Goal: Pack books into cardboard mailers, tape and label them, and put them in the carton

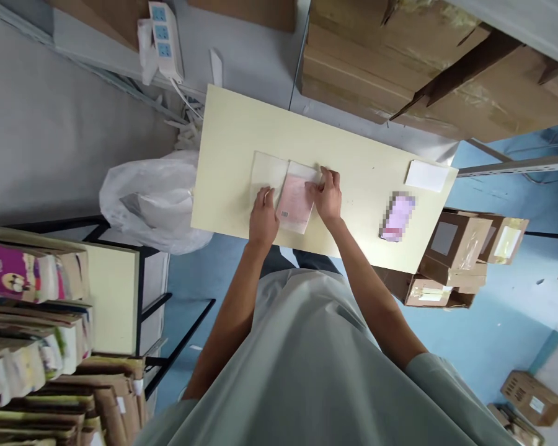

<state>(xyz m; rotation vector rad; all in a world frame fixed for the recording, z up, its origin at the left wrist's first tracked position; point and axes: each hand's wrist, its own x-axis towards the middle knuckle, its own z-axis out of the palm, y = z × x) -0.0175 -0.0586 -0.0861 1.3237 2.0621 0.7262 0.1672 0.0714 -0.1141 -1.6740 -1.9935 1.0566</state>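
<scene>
A pink sheet of paper (pixel 296 199) with a small dark printed square near its lower corner lies over a white sheet (pixel 304 170) on the cream tabletop. Beside it on the left is a pale, almost see-through flat sheet or sleeve (pixel 267 168); I cannot tell which. My left hand (pixel 264 217) rests on the lower part of this pale sheet, fingers apart and slightly bent. At the pink paper's right edge is my right hand (pixel 326 194), with thumb and fingers closed on the edge.
A blurred-out phone-like object (pixel 398 217) and a white paper (pixel 426 176) lie at the table's (pixel 372 167) right. Large cardboard boxes (pixel 353 74) stand behind. A white plastic bag (pixel 144 201) hangs at left, near a power strip (pixel 166 43). Books (pixel 32 272) fill the lower left.
</scene>
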